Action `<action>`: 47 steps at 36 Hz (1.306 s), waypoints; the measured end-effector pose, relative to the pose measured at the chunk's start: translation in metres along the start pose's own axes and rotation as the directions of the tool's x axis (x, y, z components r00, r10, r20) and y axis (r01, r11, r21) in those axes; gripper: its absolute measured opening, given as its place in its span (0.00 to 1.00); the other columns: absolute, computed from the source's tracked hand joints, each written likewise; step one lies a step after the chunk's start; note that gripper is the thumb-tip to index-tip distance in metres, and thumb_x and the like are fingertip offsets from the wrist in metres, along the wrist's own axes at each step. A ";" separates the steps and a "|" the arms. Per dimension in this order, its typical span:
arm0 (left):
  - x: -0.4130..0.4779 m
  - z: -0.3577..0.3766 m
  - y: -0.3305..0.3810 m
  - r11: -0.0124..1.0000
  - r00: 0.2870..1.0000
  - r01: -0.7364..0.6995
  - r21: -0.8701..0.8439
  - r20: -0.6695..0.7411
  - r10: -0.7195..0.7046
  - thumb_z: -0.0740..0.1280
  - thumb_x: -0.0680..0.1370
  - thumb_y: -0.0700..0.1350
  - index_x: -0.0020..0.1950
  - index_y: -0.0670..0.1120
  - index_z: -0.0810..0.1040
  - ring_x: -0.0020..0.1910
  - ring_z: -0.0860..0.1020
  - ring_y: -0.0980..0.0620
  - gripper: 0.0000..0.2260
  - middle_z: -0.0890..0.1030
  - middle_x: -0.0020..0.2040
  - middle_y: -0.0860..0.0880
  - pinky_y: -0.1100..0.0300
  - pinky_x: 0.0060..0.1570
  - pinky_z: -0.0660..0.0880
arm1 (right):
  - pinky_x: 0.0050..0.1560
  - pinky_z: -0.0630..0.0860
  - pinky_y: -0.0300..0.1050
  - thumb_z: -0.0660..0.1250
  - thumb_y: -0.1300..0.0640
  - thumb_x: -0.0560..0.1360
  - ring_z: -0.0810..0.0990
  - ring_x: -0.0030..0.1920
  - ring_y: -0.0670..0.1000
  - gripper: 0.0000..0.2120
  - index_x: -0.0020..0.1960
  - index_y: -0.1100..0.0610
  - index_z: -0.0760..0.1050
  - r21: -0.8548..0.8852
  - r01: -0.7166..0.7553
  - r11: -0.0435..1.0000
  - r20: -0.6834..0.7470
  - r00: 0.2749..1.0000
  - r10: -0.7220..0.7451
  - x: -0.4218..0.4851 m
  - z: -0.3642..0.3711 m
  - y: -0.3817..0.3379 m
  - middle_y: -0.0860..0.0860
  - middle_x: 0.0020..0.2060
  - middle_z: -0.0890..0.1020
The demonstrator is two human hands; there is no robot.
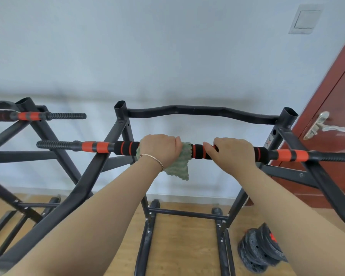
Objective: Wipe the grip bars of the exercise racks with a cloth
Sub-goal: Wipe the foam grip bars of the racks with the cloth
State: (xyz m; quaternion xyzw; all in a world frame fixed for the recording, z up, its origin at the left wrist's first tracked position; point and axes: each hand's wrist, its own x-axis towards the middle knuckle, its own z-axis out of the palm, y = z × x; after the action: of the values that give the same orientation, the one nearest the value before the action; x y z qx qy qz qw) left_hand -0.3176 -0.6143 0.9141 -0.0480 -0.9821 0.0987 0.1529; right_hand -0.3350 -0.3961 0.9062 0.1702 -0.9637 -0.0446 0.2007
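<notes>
Arms: both reach forward and slightly up from the bottom of the view, nearly straight, wrists level with the bar; a thin bracelet [153,159] sits on the left wrist.
Left hand [159,148]: knuckles up, fingers curled over the top of the bar with the cloth trapped under the palm – a closed grip, so the cloth presses on the padding all round.
Cloth [179,164]: green and nubbly, wrapped round the middle of the bar under the left hand, with a loose corner hanging below and a bit showing on the hand's right.
Right hand [233,151]: bare, clenched round the same bar just beside the cloth – I would say to steady the bar while the other hand rubs.
Grip bar [94,147]: black foam with orange bands, lying across the near rack [126,124]; its ribbed ends stick out on both sides.
Weight plates [261,250]: a dark stack leaning on the wood floor, low right, well apart from the hands.
Second bar [28,116]: on the other rack to the left, with no cloth on it – likely not yet wiped.
Curved rear bar [197,111]: bare black metal behind the hands.
Door [337,96]: reddish, with a metal handle, at the far right by the pale wall.
</notes>
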 end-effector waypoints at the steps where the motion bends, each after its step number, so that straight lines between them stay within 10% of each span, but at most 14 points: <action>1: 0.002 -0.001 0.001 1.000 1.000 0.018 -0.015 0.008 -0.018 0.46 0.82 0.48 0.33 0.47 0.68 0.27 0.69 0.49 0.20 0.72 0.29 0.51 0.60 0.29 0.61 | 0.34 0.70 0.43 0.45 0.33 0.80 0.74 0.30 0.50 0.30 0.37 0.53 0.73 0.032 -0.016 0.999 0.087 0.996 0.014 0.008 -0.006 0.003 0.48 0.29 0.75; 9: 0.008 -0.004 0.001 0.995 0.995 0.072 -0.066 0.072 -0.067 0.44 0.82 0.52 0.34 0.47 0.72 0.30 0.73 0.48 0.24 0.74 0.30 0.50 0.58 0.33 0.67 | 0.49 0.82 0.49 0.47 0.27 0.76 0.83 0.29 0.53 0.39 0.43 0.60 0.79 0.344 -0.245 0.906 0.683 0.727 -0.063 0.051 -0.019 0.003 0.51 0.28 0.84; 17: 0.008 -0.005 -0.008 0.996 0.998 0.021 -0.082 0.066 -0.016 0.44 0.81 0.51 0.32 0.46 0.70 0.28 0.70 0.49 0.24 0.74 0.30 0.49 0.59 0.31 0.65 | 0.30 0.64 0.42 0.30 0.31 0.71 0.70 0.27 0.49 0.41 0.42 0.55 0.75 0.024 0.159 0.987 0.276 0.948 -0.159 0.030 -0.007 0.002 0.48 0.27 0.73; 23: 0.000 -0.005 -0.024 1.000 1.000 0.006 0.018 0.020 -0.006 0.48 0.82 0.47 0.36 0.47 0.68 0.30 0.74 0.48 0.17 0.72 0.30 0.51 0.60 0.29 0.63 | 0.26 0.69 0.41 0.45 0.32 0.80 0.68 0.23 0.49 0.32 0.34 0.54 0.72 -0.028 0.067 0.997 -0.080 0.994 -0.069 0.005 0.017 0.003 0.46 0.24 0.69; 32: 0.001 -0.008 -0.016 0.998 0.996 0.066 -0.012 0.053 -0.065 0.51 0.83 0.45 0.34 0.47 0.63 0.34 0.78 0.47 0.16 0.74 0.32 0.50 0.59 0.32 0.66 | 0.34 0.65 0.44 0.41 0.36 0.81 0.75 0.37 0.50 0.31 0.54 0.54 0.76 0.157 0.070 0.985 0.400 0.907 -0.128 0.058 -0.011 -0.007 0.50 0.37 0.77; 35: 0.004 -0.007 -0.017 0.997 0.996 0.073 -0.014 0.047 -0.072 0.48 0.83 0.48 0.34 0.47 0.67 0.33 0.77 0.47 0.20 0.73 0.31 0.50 0.59 0.33 0.67 | 0.40 0.74 0.45 0.42 0.37 0.81 0.83 0.33 0.51 0.32 0.47 0.57 0.76 0.280 -0.091 0.956 0.524 0.848 -0.073 0.064 -0.009 -0.024 0.52 0.33 0.84; 42: 0.011 -0.004 -0.021 0.995 0.991 0.092 -0.047 0.097 -0.087 0.45 0.82 0.52 0.32 0.46 0.72 0.30 0.72 0.49 0.26 0.74 0.30 0.49 0.59 0.32 0.64 | 0.31 0.67 0.44 0.51 0.53 0.82 0.73 0.34 0.55 0.13 0.63 0.54 0.68 0.101 0.184 0.978 0.199 0.959 -0.200 0.044 -0.008 -0.022 0.52 0.36 0.75; 47: 0.010 0.000 -0.051 0.987 0.984 0.158 -0.034 0.092 -0.154 0.44 0.82 0.53 0.32 0.46 0.73 0.34 0.74 0.46 0.27 0.74 0.32 0.47 0.57 0.35 0.66 | 0.23 0.65 0.40 0.56 0.46 0.81 0.62 0.20 0.52 0.23 0.30 0.55 0.67 0.062 0.096 0.993 -0.101 0.991 -0.089 0.022 0.010 -0.019 0.48 0.21 0.65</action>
State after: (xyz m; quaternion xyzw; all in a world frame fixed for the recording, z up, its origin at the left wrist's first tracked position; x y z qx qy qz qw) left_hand -0.3300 -0.6631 0.9276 0.0302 -0.9906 0.0681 0.1150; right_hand -0.3522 -0.4212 0.9025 0.2234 -0.9447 -0.0133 0.2395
